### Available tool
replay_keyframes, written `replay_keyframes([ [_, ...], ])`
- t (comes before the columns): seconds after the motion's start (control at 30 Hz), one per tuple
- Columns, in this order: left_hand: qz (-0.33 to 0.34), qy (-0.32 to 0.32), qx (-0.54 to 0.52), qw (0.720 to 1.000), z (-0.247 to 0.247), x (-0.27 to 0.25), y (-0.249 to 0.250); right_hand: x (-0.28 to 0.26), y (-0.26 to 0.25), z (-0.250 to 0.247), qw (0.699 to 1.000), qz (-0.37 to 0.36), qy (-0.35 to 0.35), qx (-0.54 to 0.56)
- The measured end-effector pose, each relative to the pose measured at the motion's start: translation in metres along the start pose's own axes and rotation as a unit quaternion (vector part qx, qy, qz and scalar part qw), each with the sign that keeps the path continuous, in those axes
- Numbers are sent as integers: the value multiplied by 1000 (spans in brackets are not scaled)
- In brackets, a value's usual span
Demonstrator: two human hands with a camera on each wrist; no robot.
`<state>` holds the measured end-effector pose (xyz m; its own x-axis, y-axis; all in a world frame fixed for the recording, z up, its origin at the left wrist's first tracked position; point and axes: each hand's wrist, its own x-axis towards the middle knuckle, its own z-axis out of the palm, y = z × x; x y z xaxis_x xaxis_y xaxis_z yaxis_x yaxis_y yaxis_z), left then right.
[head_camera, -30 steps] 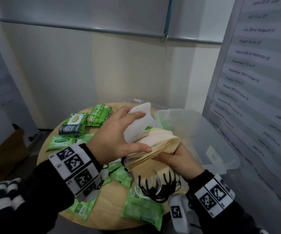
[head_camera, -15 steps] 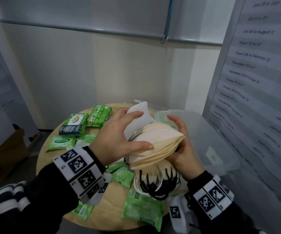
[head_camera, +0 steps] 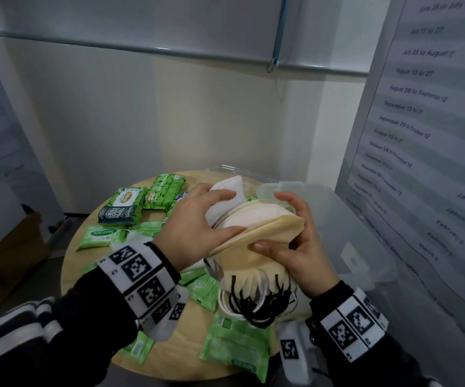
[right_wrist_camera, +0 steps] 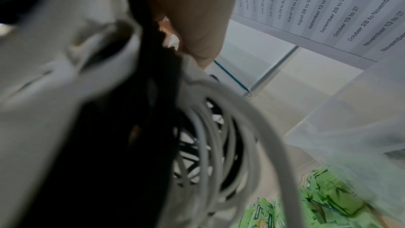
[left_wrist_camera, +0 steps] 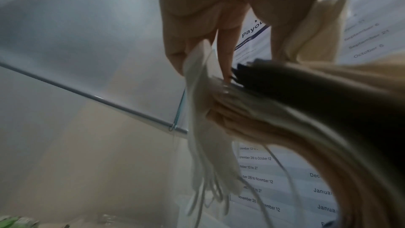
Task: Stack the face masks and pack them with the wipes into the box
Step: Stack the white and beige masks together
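a: above bench (head_camera: 86,263), both hands grip masks (head_camera: 256,233), just left of box (head_camera: 365,219).
b: l hand (head_camera: 195,230)?
a: thumb pinching stack; r hand (head_camera: 301,247) curled round it. wipes (head_camera: 234,347) on bench.

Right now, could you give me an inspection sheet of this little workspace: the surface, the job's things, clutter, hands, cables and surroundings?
Surface: round pale wooden table, mostly covered.
Job's things: thick stack of cream fabric face masks held above the table, ear loops dangling; green plastic wipes packs scattered flat; clear plastic storage box at right, open.
Clutter: clear plastic sheet behind the masks, what it is unclear.
Hands: left hand grips the stack from above; right hand pinches it from the right.
Cables: nothing seen.
Surroundings: pale wall, grey roller blind, printed date chart.
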<state>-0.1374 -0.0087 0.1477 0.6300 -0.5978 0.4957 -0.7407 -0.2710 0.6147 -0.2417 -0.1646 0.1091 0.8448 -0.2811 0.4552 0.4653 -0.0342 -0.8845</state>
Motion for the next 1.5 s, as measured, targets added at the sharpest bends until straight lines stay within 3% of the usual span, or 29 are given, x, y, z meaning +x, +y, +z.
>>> replay_keyframes([
  [0.37,4,3,22,1000,6,-1,-2,-2,4,-2,999,-14,-1,-37],
  [0.63,126,40,-30,991,4,-8,-1,-1,4,-1,1000,10,-8,-19],
  [0.83,83,26,-128,988,-5,-4,-4,-1,1,-1,1000,10,-21,-16],
  [1.2,178,58,-37,982,-11,-7,1,1,2,0,1000,1,-11,-13],
  [1.5,214,56,12,975,-3,-14,-1,1,5,0,1000,-8,-16,6],
])
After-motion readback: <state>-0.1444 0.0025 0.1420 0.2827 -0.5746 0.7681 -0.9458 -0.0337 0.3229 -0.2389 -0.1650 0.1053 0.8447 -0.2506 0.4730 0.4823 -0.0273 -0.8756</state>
